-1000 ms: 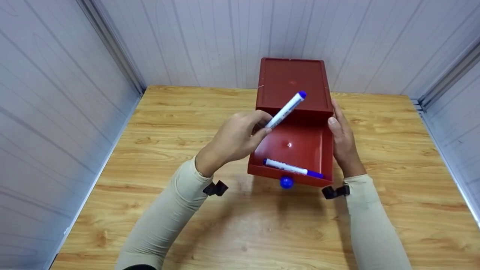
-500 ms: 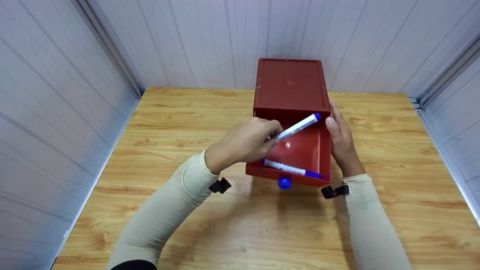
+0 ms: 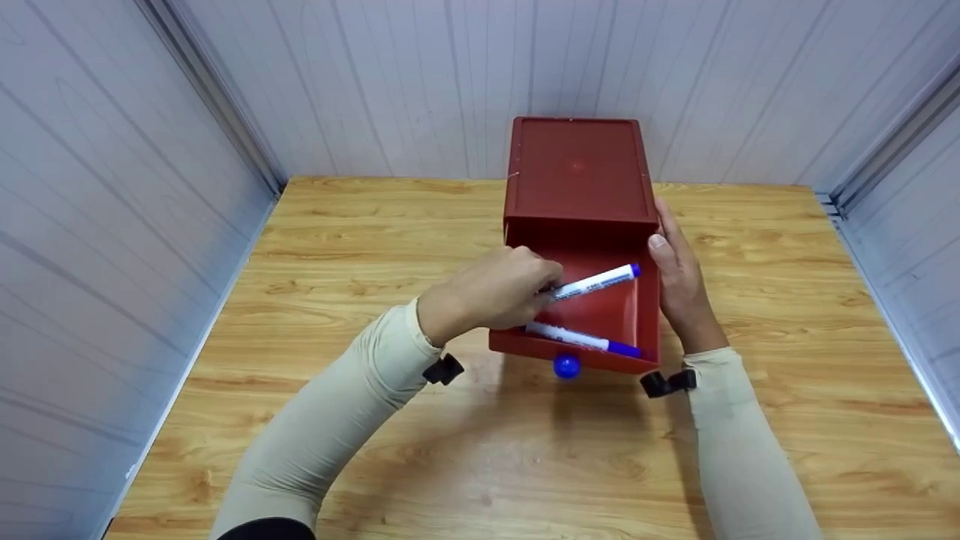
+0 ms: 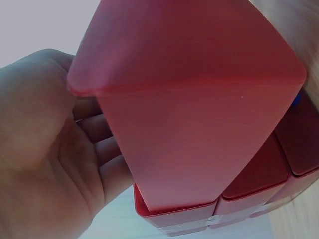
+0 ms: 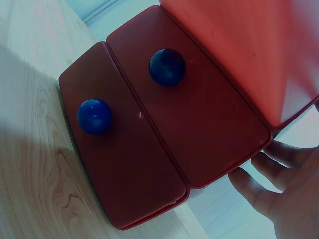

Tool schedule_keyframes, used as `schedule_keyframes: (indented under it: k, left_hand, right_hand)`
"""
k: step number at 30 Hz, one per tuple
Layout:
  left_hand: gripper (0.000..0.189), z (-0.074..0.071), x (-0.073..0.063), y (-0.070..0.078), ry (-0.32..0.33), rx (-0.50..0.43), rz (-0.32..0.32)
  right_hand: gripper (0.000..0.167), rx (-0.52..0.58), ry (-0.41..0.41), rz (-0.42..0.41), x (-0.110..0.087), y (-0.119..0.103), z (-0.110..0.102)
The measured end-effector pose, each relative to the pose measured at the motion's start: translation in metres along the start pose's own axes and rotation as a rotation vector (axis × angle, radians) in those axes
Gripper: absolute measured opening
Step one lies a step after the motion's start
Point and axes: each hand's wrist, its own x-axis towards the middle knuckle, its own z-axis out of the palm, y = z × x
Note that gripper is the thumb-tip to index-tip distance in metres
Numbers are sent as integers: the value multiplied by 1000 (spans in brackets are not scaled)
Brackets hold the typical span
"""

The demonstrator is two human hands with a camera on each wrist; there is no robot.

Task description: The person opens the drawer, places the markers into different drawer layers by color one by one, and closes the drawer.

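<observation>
A red drawer cabinet [image 3: 577, 169] stands against the back wall with its top drawer [image 3: 600, 311] pulled out. Over the left part of that drawer, my left hand [image 3: 499, 292] pinches a white marker [image 3: 600, 282], its blue end pointing right. Another white marker [image 3: 570, 337] with a blue cap lies along the drawer's front wall. My right hand [image 3: 679, 285] rests along the cabinet's right side, thumb by the drawer edge. In the left wrist view the drawer wall hides the left fingertips and the held marker. The right wrist view shows right-hand fingers [image 5: 254, 189] extended at the cabinet's side.
Beneath the pulled-out drawer, two shut drawers [image 5: 199, 119] carry blue knobs [image 5: 167, 67]. Another blue knob [image 3: 567, 367] sits on the top drawer's front. The cabinet stands on a wood-grain table [image 3: 375, 247], enclosed by pale panel walls [image 3: 397, 82].
My left hand has moved right and down into the drawer area, and the held marker has tilted from steep to nearly level. My right hand stays at the cabinet's side.
</observation>
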Motion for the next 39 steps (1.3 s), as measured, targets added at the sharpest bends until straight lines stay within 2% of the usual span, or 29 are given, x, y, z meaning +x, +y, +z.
schedule_keyframes:
  k: [10, 21, 27, 32, 39]
  left_hand:
    - [15, 1, 2, 1, -44, 21, -13]
    - [18, 4, 1, -4, 4, 73, 22]
    - [10, 6, 1, -4, -8, 77, 8]
    - [18, 7, 0, -4, -7, 82, -3]
    - [22, 8, -1, -4, 9, 75, 20]
  right_hand:
    - [55, -43, -3, 13, 0, -3, 0]
    - [54, -21, 24, 30, 1, -4, 1]
    - [55, -11, 19, 18, 1, -4, 2]
    - [55, -8, 21, 18, 0, -3, 3]
    - [54, -22, 32, 28, -1, -2, 2]
